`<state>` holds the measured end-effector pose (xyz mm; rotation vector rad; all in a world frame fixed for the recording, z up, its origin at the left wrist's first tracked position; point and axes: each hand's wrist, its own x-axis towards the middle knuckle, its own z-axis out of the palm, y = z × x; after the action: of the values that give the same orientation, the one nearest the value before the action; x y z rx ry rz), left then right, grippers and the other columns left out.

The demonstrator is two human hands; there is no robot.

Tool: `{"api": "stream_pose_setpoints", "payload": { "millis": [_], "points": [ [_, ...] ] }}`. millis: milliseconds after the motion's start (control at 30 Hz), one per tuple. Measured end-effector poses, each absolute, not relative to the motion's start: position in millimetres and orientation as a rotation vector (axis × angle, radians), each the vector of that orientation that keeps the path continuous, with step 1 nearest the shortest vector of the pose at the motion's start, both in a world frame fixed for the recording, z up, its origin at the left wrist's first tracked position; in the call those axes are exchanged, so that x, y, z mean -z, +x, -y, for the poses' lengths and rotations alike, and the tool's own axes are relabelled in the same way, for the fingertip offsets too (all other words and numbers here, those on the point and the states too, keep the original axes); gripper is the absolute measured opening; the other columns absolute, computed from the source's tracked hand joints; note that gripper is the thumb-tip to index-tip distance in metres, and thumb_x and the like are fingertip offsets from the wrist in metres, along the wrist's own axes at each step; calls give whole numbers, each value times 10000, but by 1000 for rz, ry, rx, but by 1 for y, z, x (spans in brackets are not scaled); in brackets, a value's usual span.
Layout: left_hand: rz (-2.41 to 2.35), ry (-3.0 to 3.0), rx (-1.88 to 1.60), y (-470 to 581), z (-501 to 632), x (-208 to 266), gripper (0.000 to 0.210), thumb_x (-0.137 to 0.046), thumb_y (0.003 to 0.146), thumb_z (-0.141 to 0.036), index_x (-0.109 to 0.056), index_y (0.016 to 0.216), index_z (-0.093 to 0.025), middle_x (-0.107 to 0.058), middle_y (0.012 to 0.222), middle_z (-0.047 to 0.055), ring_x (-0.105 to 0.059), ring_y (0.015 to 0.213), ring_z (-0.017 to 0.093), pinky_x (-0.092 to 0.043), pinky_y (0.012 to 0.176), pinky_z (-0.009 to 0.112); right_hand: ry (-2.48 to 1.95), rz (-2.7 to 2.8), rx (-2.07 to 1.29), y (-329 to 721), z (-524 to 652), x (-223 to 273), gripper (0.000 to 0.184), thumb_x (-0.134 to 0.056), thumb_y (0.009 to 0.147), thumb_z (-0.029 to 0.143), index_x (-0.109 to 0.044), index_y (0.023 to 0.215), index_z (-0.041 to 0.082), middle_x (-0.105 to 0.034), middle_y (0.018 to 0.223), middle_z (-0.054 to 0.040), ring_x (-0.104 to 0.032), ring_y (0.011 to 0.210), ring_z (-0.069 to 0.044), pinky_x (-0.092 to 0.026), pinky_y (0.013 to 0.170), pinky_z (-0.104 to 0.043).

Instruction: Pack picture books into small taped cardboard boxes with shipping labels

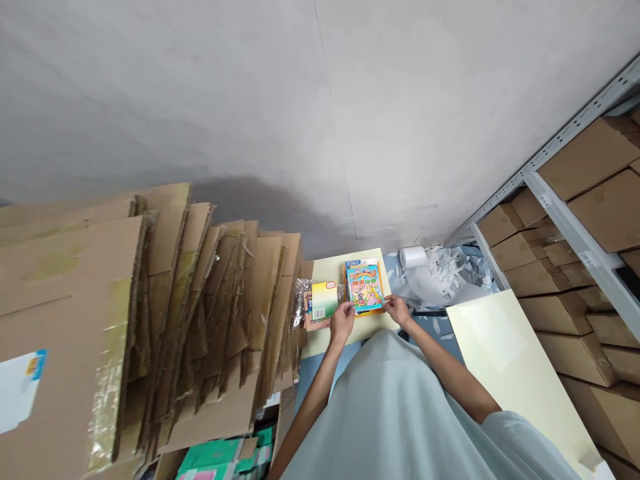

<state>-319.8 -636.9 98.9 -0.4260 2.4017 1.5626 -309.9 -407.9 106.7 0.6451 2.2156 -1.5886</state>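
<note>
the person's two bare hands meet a small colourful book [365, 289] near the middle of the pale yellow table [327, 265], just in front of the person. the left hand [343, 321] is mostly closed, its thumb and fingers pinching the book's lower left corner; the right hand [397, 311] is likewise nearly closed, with its fingertips at the lower right corner. the book lies face up, its cover blue with a cartoon figure and large lettering, over a larger orange-edged book [383, 272] that shows along its top and right side. just left of these, near the left hand, a yellow and green book [324, 298] with a barcode lies on the table, and crinkled clear plastic [301, 300] sits at its left edge. beyond the right hand, past the table's right side, a white roll [413, 257] stands next to a heap of white paper scraps [447, 269]. a second pale table [510, 353] runs along the person's right, and behind it a metal shelf [563, 213] carries many brown boxes [555, 313]. on the left, flattened cardboard [235, 293] is packed upright in a thick row, with green packages [215, 457] low down beside it. a plain grey wall [300, 100] rises behind the table.
</note>
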Motion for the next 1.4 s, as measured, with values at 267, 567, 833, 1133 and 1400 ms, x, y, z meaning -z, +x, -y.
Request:
{"api": "stream_pose_setpoints", "payload": {
  "millis": [267, 567, 833, 1133, 1400],
  "points": [
    [-2145, -290, -1858, -316, 629, -108, 642, -857, 760, -517, -704, 1287, -185, -816, 973, 79, -792, 871, 242, -641, 900, 419, 757, -2012, 1934, -266, 379, -126, 670, -853, 606, 721, -687, 1019, 221, -760, 719, -49, -774, 776, -317, -582, 747, -415],
    [-1670, 157, -1612, -294, 552, -122, 686, -883, 708, -640, -785, 1194, -166, -825, 1150, 157, -794, 1054, 303, -624, 1000, 464, 1207, -1827, 2189, -127, 337, -167, 590, -904, 663, 606, -746, 1056, 196, -760, 748, -24, -781, 806, -281, -583, 797, -406],
    [-1359, 502, -1305, -239, 448, -145, 640, -886, 746, -617, -785, 1208, -186, -815, 1229, 153, -785, 1064, 282, -630, 989, 430, 1831, -1734, 2328, 8, 331, -218, 500, -919, 713, 598, -710, 975, 226, -760, 847, -33, -711, 811, -215, -551, 799, -354],
    [-1334, 716, -1130, -170, 346, -179, 600, -887, 751, -581, -773, 1201, -200, -811, 1169, 129, -763, 966, 230, -634, 960, 403, 2012, -1655, 2542, 101, 271, -233, 514, -912, 746, 647, -729, 1006, 242, -767, 929, -45, -705, 892, -222, -564, 861, -354],
    [-1411, 630, -1086, -94, 262, -170, 574, -919, 706, -545, -745, 1132, -203, -792, 1139, 115, -760, 1017, 241, -601, 1030, 425, 1989, -1738, 2601, 168, 182, -202, 454, -879, 750, 603, -706, 979, 251, -734, 893, -26, -686, 853, -213, -571, 847, -366]
  ]
}}
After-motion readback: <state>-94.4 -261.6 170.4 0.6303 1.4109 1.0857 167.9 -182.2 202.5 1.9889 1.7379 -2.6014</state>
